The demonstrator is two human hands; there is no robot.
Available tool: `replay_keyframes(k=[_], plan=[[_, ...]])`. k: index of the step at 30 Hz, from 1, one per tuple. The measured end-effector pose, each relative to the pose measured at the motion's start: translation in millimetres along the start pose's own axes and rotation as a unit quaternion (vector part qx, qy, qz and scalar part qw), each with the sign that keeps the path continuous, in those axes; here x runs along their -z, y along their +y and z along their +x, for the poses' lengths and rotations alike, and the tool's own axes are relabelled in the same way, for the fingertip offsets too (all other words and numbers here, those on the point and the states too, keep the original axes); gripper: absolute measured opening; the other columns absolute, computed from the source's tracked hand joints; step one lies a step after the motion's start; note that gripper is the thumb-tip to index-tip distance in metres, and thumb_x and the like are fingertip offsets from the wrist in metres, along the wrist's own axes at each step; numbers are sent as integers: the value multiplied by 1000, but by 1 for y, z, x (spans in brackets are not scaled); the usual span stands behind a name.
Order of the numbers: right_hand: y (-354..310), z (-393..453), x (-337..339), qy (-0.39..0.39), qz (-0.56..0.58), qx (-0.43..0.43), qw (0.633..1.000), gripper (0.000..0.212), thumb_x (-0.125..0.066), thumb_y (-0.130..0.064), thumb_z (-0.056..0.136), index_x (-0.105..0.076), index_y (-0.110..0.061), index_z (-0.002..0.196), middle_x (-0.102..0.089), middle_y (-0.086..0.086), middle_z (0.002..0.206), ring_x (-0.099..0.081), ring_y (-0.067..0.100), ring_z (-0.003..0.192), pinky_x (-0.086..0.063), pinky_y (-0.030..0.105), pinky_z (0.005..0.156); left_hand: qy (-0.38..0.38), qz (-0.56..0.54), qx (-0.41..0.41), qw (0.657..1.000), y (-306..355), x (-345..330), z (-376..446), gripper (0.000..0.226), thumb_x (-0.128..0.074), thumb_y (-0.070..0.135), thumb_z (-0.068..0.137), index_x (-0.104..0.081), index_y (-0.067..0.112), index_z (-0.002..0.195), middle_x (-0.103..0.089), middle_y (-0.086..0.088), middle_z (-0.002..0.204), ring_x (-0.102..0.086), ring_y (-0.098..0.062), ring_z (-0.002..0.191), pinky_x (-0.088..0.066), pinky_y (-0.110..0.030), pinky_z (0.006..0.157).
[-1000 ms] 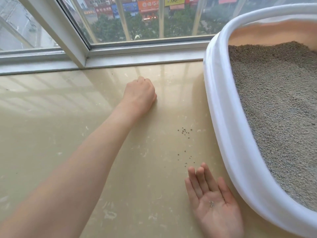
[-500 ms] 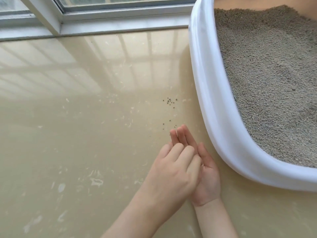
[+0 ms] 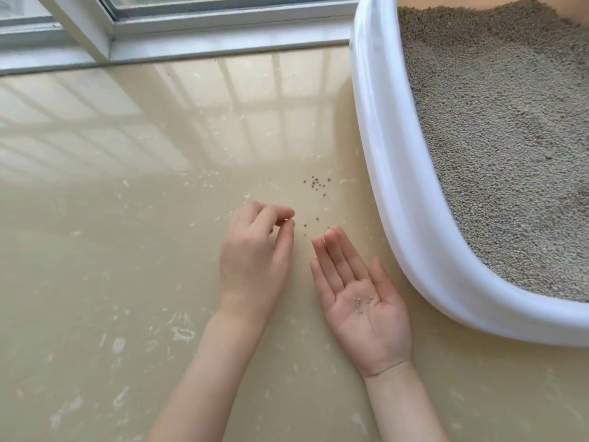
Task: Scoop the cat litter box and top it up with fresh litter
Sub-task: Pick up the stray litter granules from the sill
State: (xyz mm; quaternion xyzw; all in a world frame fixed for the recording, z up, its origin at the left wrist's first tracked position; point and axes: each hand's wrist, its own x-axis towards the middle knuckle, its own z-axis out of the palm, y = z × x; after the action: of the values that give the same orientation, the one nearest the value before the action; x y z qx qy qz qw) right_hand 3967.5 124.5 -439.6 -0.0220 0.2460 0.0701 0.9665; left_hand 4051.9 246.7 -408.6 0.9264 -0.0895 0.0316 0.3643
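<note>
Granules: loose on floor, at 9 o'clock of litter box.
Right hand: my grip flat, palm up, carrying a few granules.
Left hand: fingers curled; pinching anything, cannot tell.

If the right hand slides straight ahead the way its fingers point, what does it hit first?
The right hand, palm up, points toward the stray litter grains on the floor. It would probably meet those first, then the denser cluster beyond.

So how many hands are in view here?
2. The left hand hovers over the floor with fingers curled, near spilled grains. The right hand lies palm up beside the litter box, a few grains on it.
</note>
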Motion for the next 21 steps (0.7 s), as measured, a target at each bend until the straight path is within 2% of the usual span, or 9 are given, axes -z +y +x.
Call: replay_keyframes(k=[3, 5, 8, 11, 15, 21], plan=[[1, -1, 2, -10, -37, 30, 999, 45, -17, -7, 104, -26, 6, 146, -34, 22, 150, -22, 30, 145, -5, 39, 122, -28, 30, -29, 999, -7, -10, 10, 6, -66, 13, 84, -70, 14, 88, -60, 2, 83, -55, -21, 79, -41, -28, 69], [2, -3, 1, -15, -50, 47, 998, 45, -20, -2, 102, -26, 7, 146, -34, 23, 149, -23, 31, 144, -6, 39, 122, -40, 49, -55, 997, -7, -13, 13, 3, -67, 15, 83, -70, 15, 84, -60, 3, 80, -53, -21, 77, -40, -28, 67], [5, -5, 0, -25, -34, 43, 998, 51, -29, -22, 102, -33, 7, 143, -38, 23, 148, -24, 31, 144, -7, 40, 121, -56, 76, -76, 993, -5, -15, 15, 9, -61, 20, 83, -68, 16, 79, -60, 1, 78, -52, -23, 76, -44, -34, 65], [4, -7, 1, -33, -5, 40, 999, 62, -28, -37, 99, -36, 6, 142, -41, 22, 146, -25, 30, 144, -9, 40, 120, -72, 126, -119, 982, -6, -19, 17, 17, -50, 21, 86, -62, 13, 78, -58, -5, 78, -54, -28, 76, -41, -36, 67], [6, -8, 2, -44, 5, 47, 998, 66, -26, -40, 96, -36, 7, 142, -41, 22, 146, -26, 31, 143, -9, 40, 120, -75, 117, -102, 985, -2, -20, 20, 21, -42, 24, 86, -59, 13, 82, -56, -6, 81, -53, -28, 77, -33, -30, 69], [5, -7, 2, -51, 6, 43, 998, 65, -26, -39, 97, -38, 7, 141, -43, 22, 145, -27, 31, 143, -9, 40, 120, -89, 92, -132, 983, -3, -26, 27, 21, -45, 24, 85, -61, 11, 81, -58, -7, 81, -55, -29, 76, -40, -37, 69]])
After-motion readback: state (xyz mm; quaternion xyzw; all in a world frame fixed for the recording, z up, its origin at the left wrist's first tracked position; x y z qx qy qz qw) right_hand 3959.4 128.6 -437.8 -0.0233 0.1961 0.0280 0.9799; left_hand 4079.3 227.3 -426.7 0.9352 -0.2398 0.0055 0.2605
